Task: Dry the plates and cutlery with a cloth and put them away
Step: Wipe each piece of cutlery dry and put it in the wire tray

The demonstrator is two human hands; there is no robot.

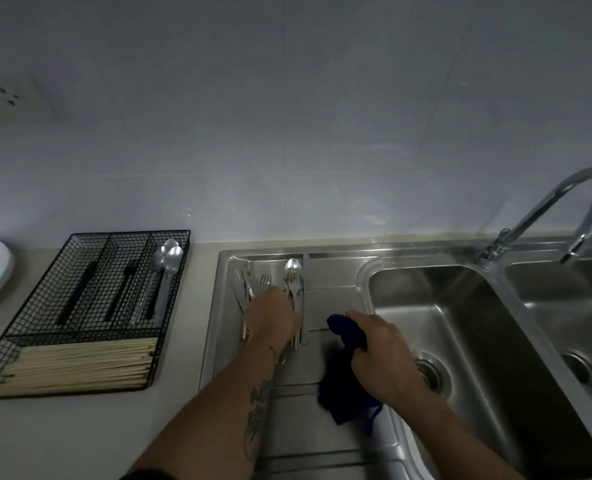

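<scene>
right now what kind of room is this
Most likely a kitchen: a stainless double sink with a faucet, cutlery on the drainboard, and a wire cutlery tray on the counter.

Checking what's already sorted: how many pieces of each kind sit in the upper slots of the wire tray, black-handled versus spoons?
Wire tray, upper slots:
Black-handled pieces: 2
Spoons: 2
Total: 4
</scene>
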